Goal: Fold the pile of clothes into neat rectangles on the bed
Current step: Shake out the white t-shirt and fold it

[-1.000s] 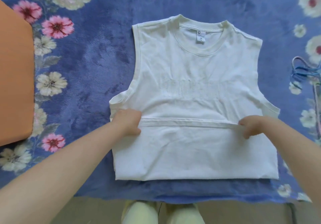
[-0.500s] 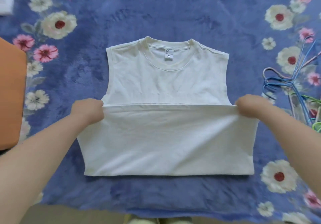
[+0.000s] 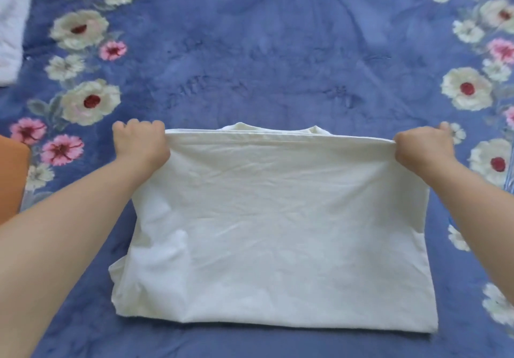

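Observation:
A white sleeveless shirt (image 3: 278, 218) lies on the blue flowered bedspread (image 3: 264, 51), folded in half with its bottom hem brought up to the shoulders. Only a sliver of the collar peeks out above the hem. My left hand (image 3: 140, 143) grips the left corner of the hem. At the opposite end my right hand (image 3: 424, 146) grips the right corner. The hem is stretched straight between both fists. The fold forms a rough rectangle, with a bit of fabric bulging out at its lower left.
Something orange (image 3: 11, 179) shows at the left edge. White cloth (image 3: 11, 24) lies at the top left corner. A blue striped thing (image 3: 510, 182) shows at the right edge. Bare bedspread stretches beyond the shirt.
Both hands carried the shirt's bottom hem away from me, from the mid-chest up to the shoulders, covering the collar and label. The camera view moved closer over the shirt.

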Demonstrator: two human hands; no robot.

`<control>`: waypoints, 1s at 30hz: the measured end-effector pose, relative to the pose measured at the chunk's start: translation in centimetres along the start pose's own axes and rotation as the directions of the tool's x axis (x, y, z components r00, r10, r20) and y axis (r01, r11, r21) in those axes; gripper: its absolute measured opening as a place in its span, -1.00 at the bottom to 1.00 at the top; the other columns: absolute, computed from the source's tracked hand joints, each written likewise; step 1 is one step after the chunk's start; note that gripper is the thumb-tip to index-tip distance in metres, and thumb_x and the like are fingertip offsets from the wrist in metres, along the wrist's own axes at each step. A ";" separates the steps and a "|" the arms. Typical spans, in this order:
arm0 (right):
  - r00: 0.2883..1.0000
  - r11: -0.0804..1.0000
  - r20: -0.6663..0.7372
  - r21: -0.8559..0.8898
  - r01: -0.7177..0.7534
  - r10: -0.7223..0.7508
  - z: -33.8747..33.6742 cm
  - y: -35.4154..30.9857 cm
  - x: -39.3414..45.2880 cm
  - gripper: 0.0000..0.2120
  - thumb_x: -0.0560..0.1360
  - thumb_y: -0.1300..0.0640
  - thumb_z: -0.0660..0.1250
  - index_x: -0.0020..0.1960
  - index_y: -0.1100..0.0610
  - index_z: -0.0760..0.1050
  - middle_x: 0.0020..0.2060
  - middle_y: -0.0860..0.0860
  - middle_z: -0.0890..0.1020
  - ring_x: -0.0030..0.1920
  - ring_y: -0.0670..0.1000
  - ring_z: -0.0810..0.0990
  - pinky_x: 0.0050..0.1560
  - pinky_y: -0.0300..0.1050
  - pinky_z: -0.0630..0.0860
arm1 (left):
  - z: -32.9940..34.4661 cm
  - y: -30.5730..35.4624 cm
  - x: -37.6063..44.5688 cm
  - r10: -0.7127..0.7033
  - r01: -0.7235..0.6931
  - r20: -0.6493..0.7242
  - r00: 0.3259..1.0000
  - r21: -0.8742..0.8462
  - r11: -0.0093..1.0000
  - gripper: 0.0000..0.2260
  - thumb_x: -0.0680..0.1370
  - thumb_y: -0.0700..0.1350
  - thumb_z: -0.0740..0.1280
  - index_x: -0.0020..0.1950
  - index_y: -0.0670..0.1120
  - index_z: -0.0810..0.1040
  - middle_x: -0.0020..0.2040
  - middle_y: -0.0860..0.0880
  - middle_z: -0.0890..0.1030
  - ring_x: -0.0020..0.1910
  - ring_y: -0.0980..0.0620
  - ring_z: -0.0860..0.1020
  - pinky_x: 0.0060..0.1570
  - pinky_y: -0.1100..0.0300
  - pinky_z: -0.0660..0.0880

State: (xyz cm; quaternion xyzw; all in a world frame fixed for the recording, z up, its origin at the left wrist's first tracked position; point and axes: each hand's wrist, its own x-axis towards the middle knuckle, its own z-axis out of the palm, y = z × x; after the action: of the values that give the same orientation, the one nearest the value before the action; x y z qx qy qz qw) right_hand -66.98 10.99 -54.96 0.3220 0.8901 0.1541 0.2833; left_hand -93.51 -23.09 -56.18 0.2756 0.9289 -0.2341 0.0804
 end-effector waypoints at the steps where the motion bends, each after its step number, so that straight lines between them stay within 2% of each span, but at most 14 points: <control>1: 1.000 1.000 0.002 -0.014 -0.003 0.003 0.2 -0.1 0.8 -0.73 0.38 0.36 0.19 -0.42 0.11 0.27 -0.46 -0.01 0.32 -0.30 0.04 0.34 0.13 -0.12 0.20 | 0.1 0.3 0.8 0.006 -0.006 0.020 1.000 0.010 1.000 -0.93 0.47 -0.27 0.14 -0.11 -0.11 0.34 -0.08 -0.12 0.54 -0.13 -0.09 0.37 -0.06 0.10 0.24; 5: 1.000 0.999 0.016 -0.028 -0.024 0.024 1.2 -1.1 3.3 -0.76 0.39 0.34 0.20 -0.40 0.12 0.31 -0.46 -0.01 0.31 -0.22 0.05 0.32 0.14 -0.14 0.12 | 1.4 1.7 3.3 0.025 -0.027 0.058 0.998 0.037 0.999 -0.90 0.47 -0.27 0.13 -0.12 -0.08 0.30 -0.02 -0.10 0.55 0.01 -0.10 0.44 0.03 0.11 0.25; 8: 0.998 0.998 0.021 -0.030 -0.058 0.059 1.6 -1.7 4.6 -0.85 0.39 0.32 0.23 -0.25 0.09 0.44 -0.41 0.02 0.42 -0.15 0.07 0.34 0.01 -0.07 0.01 | 2.3 1.8 4.4 0.025 -0.028 0.066 0.997 0.054 0.998 -0.90 0.48 -0.26 0.14 -0.09 -0.07 0.32 0.01 -0.10 0.55 0.06 -0.10 0.44 0.08 0.11 0.23; 10: 0.997 0.996 0.007 -0.059 -0.071 0.071 1.8 -2.2 5.5 -0.86 0.37 0.31 0.25 -0.24 0.08 0.47 -0.45 -0.01 0.36 -0.16 0.06 0.31 -0.03 -0.03 -0.01 | 2.9 1.9 5.2 0.019 -0.023 0.062 0.998 0.064 0.998 -0.87 0.48 -0.26 0.14 -0.02 -0.08 0.38 0.03 -0.11 0.55 0.08 -0.11 0.44 0.09 0.11 0.23; 13: 0.997 0.995 0.015 -0.071 -0.077 0.078 2.3 -3.2 6.5 -0.85 0.39 0.30 0.23 -0.20 0.08 0.49 -0.43 -0.01 0.36 -0.11 0.06 0.36 0.04 -0.05 -0.04 | 3.7 1.9 6.0 0.007 -0.012 0.068 0.998 0.076 0.997 -0.83 0.48 -0.26 0.13 0.02 -0.10 0.42 0.04 -0.13 0.56 0.09 -0.12 0.45 0.10 0.10 0.22; 15: 0.997 0.997 0.001 -0.015 -0.080 0.080 3.1 -3.4 7.1 -0.83 0.41 0.31 0.20 -0.16 0.08 0.48 -0.30 0.04 0.46 0.01 0.09 0.42 0.20 -0.12 -0.01 | 4.1 1.8 6.4 0.006 -0.012 0.055 0.998 0.094 0.996 -0.82 0.48 -0.26 0.13 0.03 -0.11 0.43 0.03 -0.13 0.56 0.09 -0.12 0.45 0.12 0.10 0.22; 17: 0.994 0.993 -0.040 0.070 -0.096 0.099 3.9 -3.6 7.5 -0.82 0.44 0.33 0.17 -0.06 0.15 0.49 -0.12 0.14 0.55 0.10 0.14 0.42 0.29 -0.10 0.06 | 4.3 2.0 6.6 0.004 -0.009 0.058 0.998 0.087 0.996 -0.80 0.48 -0.26 0.13 0.05 -0.12 0.45 0.04 -0.14 0.57 0.10 -0.13 0.45 0.13 0.09 0.21; 19: 0.987 0.978 -0.089 0.173 -0.118 0.135 4.5 -3.9 7.5 -0.78 0.47 0.34 0.14 0.06 0.27 0.46 0.05 0.25 0.53 0.16 0.20 0.39 0.26 -0.03 0.15 | 4.5 2.2 6.7 -0.006 0.001 0.078 0.997 0.072 0.997 -0.78 0.48 -0.26 0.14 0.08 -0.12 0.46 0.08 -0.15 0.56 0.13 -0.13 0.44 0.15 0.09 0.21; 22: 0.970 0.914 -0.119 0.377 -0.152 0.210 4.9 -4.3 7.6 -0.76 0.51 0.34 0.08 0.15 0.33 0.37 0.14 0.32 0.42 0.20 0.25 0.34 0.19 0.07 0.22 | 4.6 2.2 6.6 -0.051 0.048 0.066 0.997 0.039 0.998 -0.76 0.50 -0.27 0.13 0.14 -0.17 0.43 0.14 -0.19 0.52 0.18 -0.16 0.40 0.21 0.06 0.20; 24: 0.962 0.857 -0.112 0.488 -0.167 0.251 5.1 -4.3 7.2 -0.71 0.54 0.26 0.04 0.19 0.35 0.34 0.17 0.33 0.38 0.20 0.28 0.33 0.16 0.13 0.26 | 4.6 2.2 6.0 -0.106 0.105 -0.013 0.994 -0.056 0.993 -0.73 0.49 -0.31 0.13 0.17 -0.23 0.39 0.17 -0.26 0.45 0.21 -0.21 0.35 0.28 -0.03 0.16; 26: 0.951 0.787 -0.138 0.600 -0.142 0.277 5.7 -4.1 6.3 -0.53 0.47 0.09 -0.02 0.26 0.36 0.31 0.23 0.33 0.35 0.22 0.30 0.32 0.15 0.17 0.28 | 5.1 2.2 5.0 -0.104 0.069 -0.157 0.982 -0.214 0.974 -0.70 0.44 -0.36 0.10 0.16 -0.30 0.39 0.17 -0.32 0.41 0.21 -0.26 0.33 0.32 -0.14 0.12; 28: 0.945 0.691 -0.117 0.710 -0.134 0.304 6.5 -4.1 4.3 -0.35 0.39 -0.03 -0.05 0.36 0.32 0.24 0.33 0.28 0.29 0.31 0.28 0.26 0.24 0.15 0.24 | 5.8 3.0 3.8 -0.055 -0.069 -0.318 0.946 -0.365 0.928 -0.64 0.41 -0.34 0.07 0.17 -0.32 0.42 0.21 -0.35 0.41 0.25 -0.31 0.33 0.32 -0.20 0.10; 30: 0.942 0.584 -0.053 0.796 -0.161 0.332 7.8 -4.3 1.7 -0.23 0.35 -0.16 -0.02 0.41 0.32 0.18 0.37 0.27 0.25 0.36 0.25 0.21 0.31 0.10 0.16 | 6.6 4.7 2.2 0.044 -0.270 -0.490 0.871 -0.402 0.875 -0.64 0.43 -0.26 0.12 0.21 -0.28 0.40 0.25 -0.35 0.44 0.30 -0.32 0.32 0.34 -0.16 0.07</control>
State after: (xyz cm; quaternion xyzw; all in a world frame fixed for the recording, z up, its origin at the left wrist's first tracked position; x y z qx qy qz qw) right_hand -65.39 9.63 -63.73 0.5168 0.8371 -0.1793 0.0016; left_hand -92.63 -21.75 -64.44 0.3734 0.9227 0.0721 -0.0631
